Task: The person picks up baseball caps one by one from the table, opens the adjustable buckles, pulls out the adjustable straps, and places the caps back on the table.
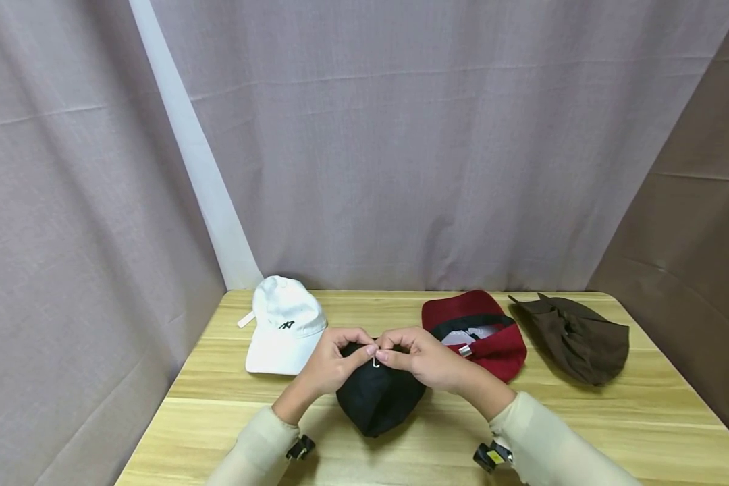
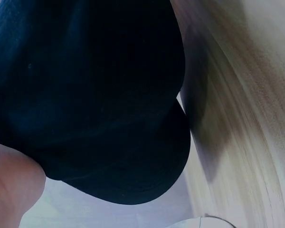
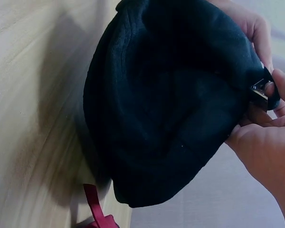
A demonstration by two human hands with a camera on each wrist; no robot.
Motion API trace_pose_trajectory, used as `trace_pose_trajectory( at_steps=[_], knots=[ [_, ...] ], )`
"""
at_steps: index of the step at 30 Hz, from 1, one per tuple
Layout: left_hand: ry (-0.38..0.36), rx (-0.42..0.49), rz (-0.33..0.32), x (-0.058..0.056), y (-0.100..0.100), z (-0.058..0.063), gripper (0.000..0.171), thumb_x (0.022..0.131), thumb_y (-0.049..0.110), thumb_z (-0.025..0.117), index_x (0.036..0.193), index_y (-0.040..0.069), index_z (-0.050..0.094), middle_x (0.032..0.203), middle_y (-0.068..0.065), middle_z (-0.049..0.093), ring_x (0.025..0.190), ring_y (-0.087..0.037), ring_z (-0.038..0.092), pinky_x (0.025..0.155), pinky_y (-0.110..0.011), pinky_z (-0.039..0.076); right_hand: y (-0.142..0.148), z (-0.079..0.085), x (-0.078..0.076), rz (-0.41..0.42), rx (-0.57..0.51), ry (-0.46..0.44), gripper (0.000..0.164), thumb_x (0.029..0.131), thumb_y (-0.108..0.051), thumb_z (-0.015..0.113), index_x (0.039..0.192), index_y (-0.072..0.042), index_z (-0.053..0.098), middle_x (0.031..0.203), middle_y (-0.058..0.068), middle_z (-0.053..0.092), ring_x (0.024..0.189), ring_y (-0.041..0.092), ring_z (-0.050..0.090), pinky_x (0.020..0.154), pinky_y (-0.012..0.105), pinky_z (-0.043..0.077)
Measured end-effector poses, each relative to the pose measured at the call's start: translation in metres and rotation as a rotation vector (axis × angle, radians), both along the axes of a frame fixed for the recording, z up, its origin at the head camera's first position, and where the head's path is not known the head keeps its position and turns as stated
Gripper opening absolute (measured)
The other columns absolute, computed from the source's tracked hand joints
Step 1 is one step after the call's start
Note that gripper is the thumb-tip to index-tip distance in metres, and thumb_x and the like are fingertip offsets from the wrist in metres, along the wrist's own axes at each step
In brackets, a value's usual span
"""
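Between both hands a black cap (image 1: 381, 398) is held up over the wooden table, the back of it turned toward me. My left hand (image 1: 331, 364) and right hand (image 1: 425, 356) meet at its top edge, thumbs and forefingers pinching the adjusting strap. A metal buckle (image 3: 260, 91) shows on that strap in the right wrist view, right by the fingertips. From the left wrist, the dark crown and rounded brim (image 2: 137, 183) fill much of the view, with part of the left hand (image 2: 14, 180) at the lower left.
A white cap (image 1: 287, 327) with a small black emblem lies at the back left of the table (image 1: 206, 405). To the right are a red cap (image 1: 501, 351), its inside facing up, and a dark brown hat (image 1: 583, 341). Grey curtains (image 1: 401, 169) hang behind.
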State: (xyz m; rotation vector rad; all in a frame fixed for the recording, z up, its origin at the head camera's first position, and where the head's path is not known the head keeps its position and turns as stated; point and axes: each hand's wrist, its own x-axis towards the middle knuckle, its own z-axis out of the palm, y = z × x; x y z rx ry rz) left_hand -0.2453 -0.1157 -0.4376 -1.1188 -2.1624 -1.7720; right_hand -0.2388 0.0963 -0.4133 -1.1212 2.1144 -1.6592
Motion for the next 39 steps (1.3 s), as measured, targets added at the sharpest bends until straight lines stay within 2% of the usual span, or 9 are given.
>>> trace_pose_trajectory(
  at_steps=[4,9,18,24,31,35,39],
  knots=[
    [0.006,-0.003,0.0,-0.001,0.001,0.0,0.014,0.096,0.011,0.065,0.087,0.009,0.075,0.083,-0.01,0.075,0.082,-0.005,0.067,0.077,-0.026,0.056,0.002,-0.003,-0.001,0.016,-0.02,-0.024,0.024,0.099,-0.01,0.058,0.078,0.0,0.054,0.089,0.007,0.058,0.087,0.014,0.053,0.078,0.025,0.043],
    [0.009,-0.007,0.003,-0.001,0.001,-0.001,0.014,0.096,0.014,0.065,0.087,0.012,0.075,0.084,-0.008,0.075,0.083,-0.006,0.068,0.078,-0.027,0.056,0.003,-0.004,0.0,-0.003,-0.011,-0.016,0.022,0.099,-0.012,0.059,0.08,-0.001,0.055,0.091,0.005,0.061,0.089,0.012,0.055,0.08,0.025,0.044],
    [0.002,-0.042,0.041,0.002,0.003,0.0,0.012,0.095,0.015,0.067,0.087,0.014,0.075,0.085,-0.005,0.076,0.084,-0.007,0.069,0.08,-0.028,0.056,0.002,0.001,0.008,-0.131,0.106,0.064,0.018,0.097,-0.021,0.065,0.083,-0.011,0.062,0.092,0.002,0.066,0.088,0.011,0.058,0.078,0.024,0.047],
    [-0.009,-0.07,0.053,0.002,0.006,0.003,0.011,0.093,0.013,0.068,0.086,0.014,0.076,0.084,-0.005,0.077,0.084,-0.006,0.069,0.081,-0.027,0.056,0.0,0.014,0.018,-0.257,0.224,0.097,0.025,0.093,-0.033,0.07,0.076,-0.017,0.061,0.074,-0.005,0.055,0.074,0.008,0.051,0.065,0.021,0.041],
    [0.027,-0.103,0.052,-0.001,0.008,-0.002,0.011,0.094,0.017,0.069,0.085,0.017,0.076,0.082,-0.002,0.076,0.08,-0.005,0.069,0.078,-0.026,0.056,-0.003,0.009,0.018,-0.353,0.321,0.18,0.034,0.09,-0.042,0.071,0.067,-0.022,0.056,0.063,-0.01,0.047,0.063,0.005,0.045,0.054,0.02,0.034],
    [0.037,-0.132,0.048,-0.001,0.008,-0.004,0.012,0.094,0.018,0.068,0.085,0.018,0.075,0.082,0.001,0.076,0.08,-0.003,0.068,0.077,-0.026,0.056,-0.003,0.007,0.021,-0.362,0.32,0.191,0.035,0.091,-0.04,0.071,0.066,-0.021,0.055,0.062,-0.01,0.045,0.062,0.005,0.044,0.053,0.02,0.034],
    [0.017,-0.106,0.035,0.0,0.009,-0.001,0.012,0.095,0.018,0.067,0.087,0.016,0.076,0.083,-0.001,0.076,0.082,-0.004,0.068,0.079,-0.026,0.056,-0.002,0.008,0.022,-0.331,0.274,0.174,0.032,0.093,-0.035,0.07,0.069,-0.022,0.054,0.065,-0.01,0.046,0.067,0.006,0.047,0.059,0.02,0.037]
  ],
)
